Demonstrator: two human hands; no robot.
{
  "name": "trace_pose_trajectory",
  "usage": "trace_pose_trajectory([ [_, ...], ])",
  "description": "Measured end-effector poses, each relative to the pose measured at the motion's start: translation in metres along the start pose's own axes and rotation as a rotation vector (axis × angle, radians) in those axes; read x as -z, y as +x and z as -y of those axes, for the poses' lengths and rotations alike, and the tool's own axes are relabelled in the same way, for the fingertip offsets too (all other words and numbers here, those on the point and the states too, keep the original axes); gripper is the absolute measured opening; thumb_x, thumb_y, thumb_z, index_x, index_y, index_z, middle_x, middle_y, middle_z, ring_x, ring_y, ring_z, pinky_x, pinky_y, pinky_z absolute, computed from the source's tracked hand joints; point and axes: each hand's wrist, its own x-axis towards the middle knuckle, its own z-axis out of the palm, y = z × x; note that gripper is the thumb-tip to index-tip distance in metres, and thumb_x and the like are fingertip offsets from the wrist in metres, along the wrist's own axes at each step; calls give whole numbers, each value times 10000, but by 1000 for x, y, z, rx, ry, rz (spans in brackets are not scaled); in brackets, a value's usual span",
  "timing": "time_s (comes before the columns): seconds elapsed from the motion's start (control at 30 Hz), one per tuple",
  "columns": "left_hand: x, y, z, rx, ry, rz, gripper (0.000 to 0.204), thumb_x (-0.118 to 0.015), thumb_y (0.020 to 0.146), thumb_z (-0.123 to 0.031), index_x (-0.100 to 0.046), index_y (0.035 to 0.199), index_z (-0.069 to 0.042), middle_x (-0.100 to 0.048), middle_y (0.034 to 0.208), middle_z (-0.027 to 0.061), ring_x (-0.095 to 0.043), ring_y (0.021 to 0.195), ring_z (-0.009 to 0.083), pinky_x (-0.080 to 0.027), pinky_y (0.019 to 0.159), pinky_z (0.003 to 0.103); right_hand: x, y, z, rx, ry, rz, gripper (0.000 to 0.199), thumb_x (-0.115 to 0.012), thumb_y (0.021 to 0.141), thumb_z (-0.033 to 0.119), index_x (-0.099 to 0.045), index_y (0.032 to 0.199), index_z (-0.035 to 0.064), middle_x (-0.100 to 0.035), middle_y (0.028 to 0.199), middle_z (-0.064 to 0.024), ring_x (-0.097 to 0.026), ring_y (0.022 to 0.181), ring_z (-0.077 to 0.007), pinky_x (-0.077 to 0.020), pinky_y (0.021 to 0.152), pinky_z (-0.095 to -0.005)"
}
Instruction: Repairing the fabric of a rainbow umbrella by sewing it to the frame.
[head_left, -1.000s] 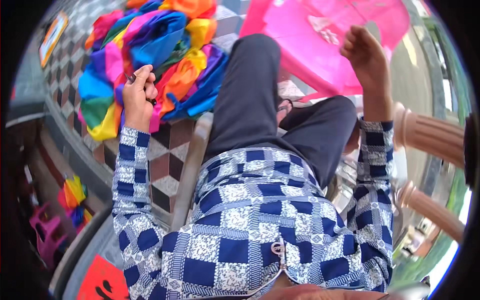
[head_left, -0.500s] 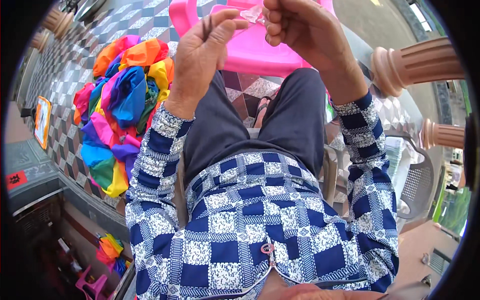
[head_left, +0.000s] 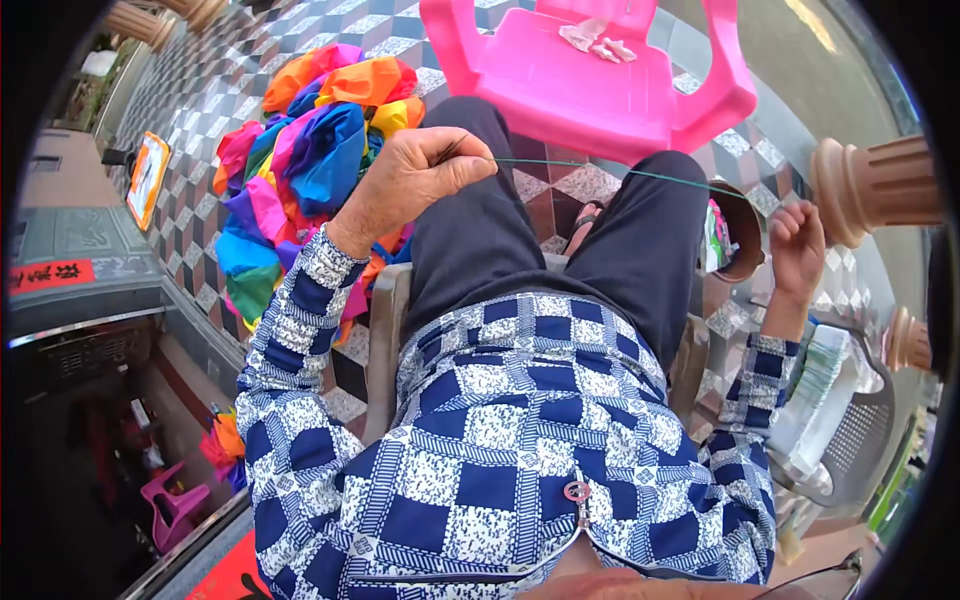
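Note:
A thin green thread [head_left: 640, 174] stretches across my lap, running above both knees. My left hand [head_left: 418, 182] pinches one end between thumb and fingertips, over my left thigh. Whether it also grips something small, such as a needle, is too fine to make out. My right hand [head_left: 796, 245] is out at the far right, its fingers curled closed at the other end of the thread. Beyond my left hand lies a heap of rainbow-coloured cloth [head_left: 335, 150] on the tiled floor.
In front of my knees stands a pink plastic chair [head_left: 570, 85], with crumpled whitish scraps [head_left: 597, 40] on its seat. A brown bin [head_left: 742, 240] is beside my right knee. At right, a grey chair [head_left: 865, 420] carries a white stack [head_left: 822, 385]. Fluted columns [head_left: 880, 185] rise beyond.
My hands were raised close together before the pink chair. Now they are wide apart, the right drawn far out to the right, and the green thread shows taut between them. The view has shifted too.

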Motion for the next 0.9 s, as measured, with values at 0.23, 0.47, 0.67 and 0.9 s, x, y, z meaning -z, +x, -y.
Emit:
trace_pose_trajectory([
  [0.23, 22, -13, 6, 9, 103, -32, 125, -620, 839, -119, -626, 867, 3, -529, 694, -48, -454, 647, 11, -389, 564, 168, 103, -44, 67, 188, -44, -105, 116, -487, 898, 101, -498, 926, -12, -372, 765, -28, -363, 682, -130, -347, 617, -263],
  [0.47, -4, -18, -9, 56, 204, 51, 117, -593, 856, -115, -620, 895, -8, -549, 730, -38, -456, 657, 14, -381, 590, 153, 91, -59, 61, 289, -67, -163, 111, -498, 891, 93, -509, 926, -12, -385, 766, -29, -372, 691, -136, -355, 643, -270],
  [0.67, -46, -16, 11, 104, -2, -155, 122, -600, 851, -128, -618, 871, -9, -538, 682, -30, -424, 555, 16, -344, 495, 162, 10, -28, -42, -13, -333, -71, 215, -468, 919, 187, -533, 947, -16, -471, 783, -45, -460, 694, -140, -402, 628, -283],
  [0.9, 50, -31, 130, 346, -326, -699, 118, -615, 824, -150, -599, 853, -37, -579, 667, 19, -377, 422, 38, -286, 380, 196, -18, -13, -115, -305, -708, -193, 231, -492, 910, 196, -578, 903, -18, -537, 755, -52, -540, 648, -138, -473, 574, -286],
])
